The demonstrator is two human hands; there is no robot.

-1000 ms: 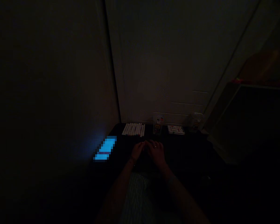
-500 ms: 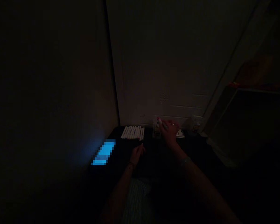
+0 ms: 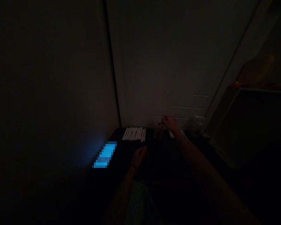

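Observation:
The scene is very dark. My right hand (image 3: 170,122) is stretched far forward over a small clear jar (image 3: 158,129) at the back of the dark table (image 3: 168,150); its fingers are pinched around a small object with a red tip that I cannot make out. My left hand (image 3: 139,155) rests nearer on the table, fingers loosely curled, seemingly holding a thin pale thing. A row of several white marker-like sticks (image 3: 134,133) lies just beyond the left hand.
A glowing blue phone screen (image 3: 105,154) lies at the table's left edge. A flat printed pack (image 3: 173,133) sits behind my right wrist, and a clear container (image 3: 196,123) at the back right. Wall and door stand close behind; a dark box is on the right.
My right hand left my left hand at the table's middle and reached forward to the jar at the back, carrying a red-tipped object. The left hand stayed nearly still.

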